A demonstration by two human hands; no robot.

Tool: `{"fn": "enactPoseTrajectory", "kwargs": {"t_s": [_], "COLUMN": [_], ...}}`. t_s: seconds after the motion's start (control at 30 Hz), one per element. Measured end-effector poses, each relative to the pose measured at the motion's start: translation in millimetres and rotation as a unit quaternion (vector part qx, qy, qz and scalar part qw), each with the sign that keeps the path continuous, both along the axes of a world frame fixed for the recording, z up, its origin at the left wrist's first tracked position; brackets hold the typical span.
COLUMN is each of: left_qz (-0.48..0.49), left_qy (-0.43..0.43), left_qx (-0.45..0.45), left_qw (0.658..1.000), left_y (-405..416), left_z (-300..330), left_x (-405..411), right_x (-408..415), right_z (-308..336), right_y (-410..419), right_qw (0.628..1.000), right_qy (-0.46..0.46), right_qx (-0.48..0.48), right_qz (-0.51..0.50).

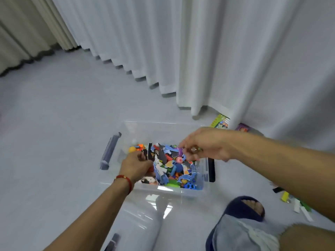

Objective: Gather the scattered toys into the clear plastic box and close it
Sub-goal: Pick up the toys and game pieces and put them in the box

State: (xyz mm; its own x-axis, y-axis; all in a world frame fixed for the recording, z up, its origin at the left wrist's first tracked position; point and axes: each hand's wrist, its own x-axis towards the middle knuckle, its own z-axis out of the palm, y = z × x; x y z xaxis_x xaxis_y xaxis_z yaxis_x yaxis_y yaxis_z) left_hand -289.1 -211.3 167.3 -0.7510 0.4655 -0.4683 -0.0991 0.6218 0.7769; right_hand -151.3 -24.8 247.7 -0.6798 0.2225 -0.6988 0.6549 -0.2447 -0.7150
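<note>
Left hand (135,164) dug among the toys (174,165) in the clear box (163,190), grip unclear; right hand (204,144) pinched a small toy (194,149) (blurred) above.

Bright even indoor light, soft faint shadows, glare on clear lid (152,211), motion-blurred right hand (204,147), wide-angle bending at edges

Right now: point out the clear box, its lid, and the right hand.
clear box (163,124): head view, far rim.
lid (137,220): head view, flat clear panel on the floor in front of the box.
right hand (204,145): head view, back of the hand.
</note>
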Motion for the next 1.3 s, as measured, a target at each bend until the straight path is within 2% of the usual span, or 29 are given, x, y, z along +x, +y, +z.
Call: {"fn": "enactPoseTrajectory", "kwargs": {"t_s": [0.07,0.13,0.27,0.37,0.47,0.63,0.7,0.8,0.87,0.93,1.0,1.13,1.3], "left_qz": [0.045,0.086,0.116,0.102,0.049,-0.127,-0.186,-0.267,-0.331,-0.381,-0.421,-0.493,-0.544], "left_qy": [0.016,-0.004,-0.052,-0.025,0.013,0.011,-0.008,-0.031,-0.034,-0.035,-0.028,0.034,0.142], "left_qx": [-0.020,-0.022,-0.011,-0.001,0.018,0.076,0.088,0.071,0.043,0.017,-0.012,-0.066,-0.066], "left_qw": [0.999,0.996,0.992,0.994,0.999,0.989,0.978,0.961,0.942,0.924,0.907,0.867,0.824], "left_y": [-11.1,-22.3,-35.1,-31.2,-11.6,61.5,100.9,155.8,187.6,215.5,241.5,293.0,360.9], "left_z": [3.7,6.8,14.9,22.4,28.1,24.6,15.1,-10.0,-31.3,-56.2,-85.4,-150.5,-209.2], "left_x": [-18.1,-33.3,-48.8,-43.1,-16.4,68.1,108.8,167.4,203.9,236.9,265.1,303.5,334.7], "right_x": [-33.0,-57.6,-77.3,-64.9,-25.3,111.1,184.0,291.2,351.9,396.4,424.6,448.1,438.6], "right_z": [-4.7,-5.9,-0.3,2.1,0.2,-12.7,-22.5,-49.5,-76.1,-110.6,-149.9,-230.0,-303.2], "right_y": [-22.8,-43.7,-66.9,-55.8,-16.6,77.8,112.5,150.2,161.9,163.6,158.2,152.3,186.5], "right_qw": [0.998,0.996,0.998,1.000,0.999,0.984,0.967,0.921,0.894,0.883,0.876,0.883,0.881], "right_qy": [0.003,0.011,0.022,-0.004,-0.020,-0.062,-0.109,-0.216,-0.284,-0.331,-0.357,-0.339,-0.273], "right_qx": [-0.061,-0.083,-0.055,-0.017,0.035,0.131,0.192,0.297,0.319,0.308,0.305,0.311,0.348], "right_qz": [-0.025,-0.029,-0.021,-0.007,0.000,-0.105,-0.130,-0.130,-0.135,-0.131,-0.108,-0.095,-0.168]}}
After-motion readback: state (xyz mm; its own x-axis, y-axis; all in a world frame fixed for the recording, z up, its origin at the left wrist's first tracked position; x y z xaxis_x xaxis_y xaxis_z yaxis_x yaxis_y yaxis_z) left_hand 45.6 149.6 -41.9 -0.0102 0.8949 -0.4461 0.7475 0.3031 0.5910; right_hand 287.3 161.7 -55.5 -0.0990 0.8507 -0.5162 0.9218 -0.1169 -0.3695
